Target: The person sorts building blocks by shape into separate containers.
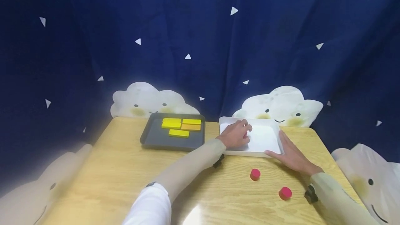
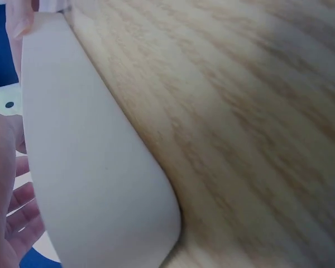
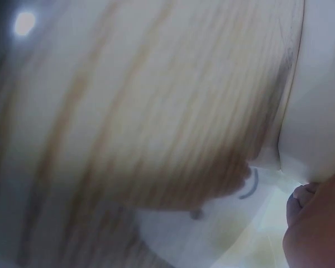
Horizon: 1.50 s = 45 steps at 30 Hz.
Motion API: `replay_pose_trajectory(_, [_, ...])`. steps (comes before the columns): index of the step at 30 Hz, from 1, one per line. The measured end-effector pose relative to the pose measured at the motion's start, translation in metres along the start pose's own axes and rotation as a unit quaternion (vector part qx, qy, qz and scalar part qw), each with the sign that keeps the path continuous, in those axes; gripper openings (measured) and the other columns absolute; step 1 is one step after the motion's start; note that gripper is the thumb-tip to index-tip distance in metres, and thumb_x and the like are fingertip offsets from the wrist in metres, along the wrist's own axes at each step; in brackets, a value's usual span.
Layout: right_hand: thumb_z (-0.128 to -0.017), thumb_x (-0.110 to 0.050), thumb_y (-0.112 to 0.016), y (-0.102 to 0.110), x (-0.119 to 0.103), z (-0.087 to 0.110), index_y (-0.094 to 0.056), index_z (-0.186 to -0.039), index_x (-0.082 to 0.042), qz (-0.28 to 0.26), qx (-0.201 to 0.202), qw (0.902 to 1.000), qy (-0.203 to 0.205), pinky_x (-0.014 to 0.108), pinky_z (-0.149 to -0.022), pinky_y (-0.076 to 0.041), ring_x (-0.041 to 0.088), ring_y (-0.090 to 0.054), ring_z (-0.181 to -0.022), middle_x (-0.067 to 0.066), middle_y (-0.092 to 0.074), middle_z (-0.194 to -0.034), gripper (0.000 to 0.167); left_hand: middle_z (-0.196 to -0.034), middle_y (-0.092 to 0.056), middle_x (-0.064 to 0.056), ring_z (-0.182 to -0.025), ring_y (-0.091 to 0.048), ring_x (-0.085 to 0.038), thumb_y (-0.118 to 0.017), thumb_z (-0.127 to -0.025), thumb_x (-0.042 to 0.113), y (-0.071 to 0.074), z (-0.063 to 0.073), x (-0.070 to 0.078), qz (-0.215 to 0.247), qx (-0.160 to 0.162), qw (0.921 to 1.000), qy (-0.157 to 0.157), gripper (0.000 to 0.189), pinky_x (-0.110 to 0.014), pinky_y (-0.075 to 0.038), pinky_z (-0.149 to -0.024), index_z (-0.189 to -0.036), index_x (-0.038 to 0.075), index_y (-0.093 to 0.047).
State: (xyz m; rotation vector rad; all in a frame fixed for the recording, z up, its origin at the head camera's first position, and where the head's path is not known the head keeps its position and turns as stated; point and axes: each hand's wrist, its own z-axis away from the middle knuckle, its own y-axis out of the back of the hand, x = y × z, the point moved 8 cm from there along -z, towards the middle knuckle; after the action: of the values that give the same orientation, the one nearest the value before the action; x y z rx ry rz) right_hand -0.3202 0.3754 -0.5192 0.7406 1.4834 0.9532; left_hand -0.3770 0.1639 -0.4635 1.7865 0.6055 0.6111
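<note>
My left hand [image 1: 235,134] reaches over the front rim into the left part of a white tray [image 1: 264,138]. Its fingers curl around a small red piece, mostly hidden, like the round red blocks nearby. At the tray's front right corner, my right hand [image 1: 292,153] grips the wall, thumb over the front rim and fingers along the right side. The left wrist view shows the tray's outer wall [image 2: 89,145] with the left hand's fingers [image 2: 25,215] behind it. Two red round blocks, one nearer the tray [image 1: 255,174] and one farther right [image 1: 285,193], stand on the table.
Left of the white tray lies a dark grey tray [image 1: 153,136] with several flat yellow blocks [image 1: 178,133] and an orange-yellow one [image 1: 191,127]. Both trays sit near the back edge of the wooden table [image 1: 118,176]. A blue curtain [image 1: 187,27] hangs behind.
</note>
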Motion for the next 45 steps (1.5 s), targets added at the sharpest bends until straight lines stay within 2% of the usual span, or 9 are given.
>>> replay_pose_trajectory(5, [-0.093, -0.072, -0.069, 0.0, 0.0, 0.0, 0.01, -0.17, -0.002, -0.006, -0.005, 1.0, -0.001, 0.077, -0.124, -0.015, 0.053, -0.005, -0.161, 0.025, 0.009, -0.178, 0.13, -0.126, -0.061, 0.003, -0.105, -0.057, -0.01, -0.068, -0.1, 0.03, 0.006, 0.007, 0.002, -0.011, -0.01, 0.9999, -0.003, 0.032, -0.015, -0.05, -0.075, -0.13, 0.021, -0.07])
replay_pose_trajectory(11, [-0.094, -0.071, -0.069, 0.003, -0.001, 0.001, 0.009, -0.17, -0.002, -0.002, 0.0, 1.0, -0.001, 0.078, -0.123, -0.015, 0.054, -0.006, -0.161, 0.027, 0.005, -0.177, 0.129, -0.135, -0.061, 0.0, -0.111, -0.058, -0.011, -0.066, -0.103, 0.032, 0.014, 0.019, 0.006, -0.017, -0.028, 0.9994, -0.012, 0.034, -0.016, -0.055, -0.089, -0.135, 0.021, -0.068])
replay_pose_trajectory(16, [-0.093, -0.073, -0.069, 0.002, 0.001, 0.002, 0.011, -0.17, -0.003, -0.007, -0.003, 1.0, -0.002, 0.077, -0.124, -0.015, 0.053, -0.005, -0.161, 0.025, 0.009, -0.178, 0.131, -0.131, -0.062, 0.001, -0.111, -0.059, -0.012, -0.064, -0.104, 0.031, 0.026, 0.035, 0.013, -0.022, -0.013, 0.9987, -0.044, 0.031, -0.019, -0.054, -0.09, -0.133, 0.019, -0.069])
replay_pose_trajectory(21, [-0.093, -0.073, -0.068, 0.0, 0.003, 0.001, 0.011, -0.17, -0.004, -0.005, -0.004, 1.0, -0.006, 0.077, -0.124, -0.014, 0.054, -0.005, -0.161, 0.026, 0.007, -0.178, 0.131, -0.137, -0.064, 0.0, -0.119, -0.063, -0.014, -0.064, -0.105, 0.031, 0.04, 0.058, 0.02, -0.041, 0.012, 0.996, -0.078, 0.033, -0.02, -0.055, -0.099, -0.136, 0.02, -0.067])
replay_pose_trajectory(28, [-0.092, -0.074, -0.069, 0.0, 0.004, 0.0, 0.009, -0.17, -0.004, 0.001, 0.0, 1.0, 0.0, 0.077, -0.124, -0.016, 0.054, -0.008, -0.161, 0.026, 0.005, -0.178, 0.13, -0.137, -0.064, -0.001, -0.11, -0.065, -0.013, -0.066, -0.104, 0.031, 0.06, 0.092, 0.029, -0.017, 0.026, 0.9939, -0.106, 0.036, -0.02, -0.059, -0.089, -0.138, 0.019, -0.066])
replay_pose_trajectory(34, [-0.092, -0.073, -0.069, 0.003, 0.003, 0.002, 0.008, -0.17, -0.003, 0.001, 0.0, 1.0, -0.001, 0.077, -0.124, -0.016, 0.054, -0.008, -0.161, 0.026, 0.004, -0.178, 0.13, -0.135, -0.066, -0.001, -0.115, -0.065, -0.014, -0.069, -0.101, 0.029, 0.077, 0.12, 0.043, -0.012, 0.056, 0.9886, -0.139, 0.036, -0.019, -0.06, -0.082, -0.135, 0.018, -0.067])
replay_pose_trajectory(39, [-0.093, -0.073, -0.069, 0.004, -0.001, 0.003, 0.012, -0.17, -0.007, -0.004, -0.003, 1.0, -0.002, 0.078, -0.123, -0.016, 0.054, -0.008, -0.161, 0.025, 0.006, -0.178, 0.13, -0.131, -0.066, -0.001, -0.109, -0.066, -0.013, -0.071, -0.1, 0.029, 0.075, 0.138, 0.054, -0.005, 0.047, 0.987, -0.154, 0.04, -0.015, -0.056, -0.068, -0.137, 0.017, -0.066])
replay_pose_trajectory(41, [-0.093, -0.073, -0.069, 0.003, -0.002, 0.003, 0.013, -0.17, -0.007, -0.005, -0.004, 1.0, -0.002, 0.078, -0.123, -0.015, 0.054, -0.007, -0.161, 0.025, 0.006, -0.178, 0.13, -0.129, -0.066, -0.001, -0.106, -0.066, -0.013, -0.072, -0.099, 0.029, 0.07, 0.143, 0.058, 0.003, 0.039, 0.9867, -0.158, 0.042, -0.014, -0.056, -0.069, -0.138, 0.017, -0.065])
replay_pose_trajectory(45, [-0.093, -0.073, -0.069, 0.002, 0.0, 0.003, 0.012, -0.17, -0.006, -0.004, -0.003, 1.0, -0.005, 0.078, -0.124, -0.014, 0.053, -0.005, -0.161, 0.025, 0.006, -0.178, 0.13, -0.13, -0.065, 0.001, -0.107, -0.063, -0.01, -0.072, -0.098, 0.028, 0.058, 0.145, 0.065, 0.025, 0.014, 0.9867, -0.16, 0.043, -0.015, -0.056, -0.079, -0.139, 0.018, -0.064])
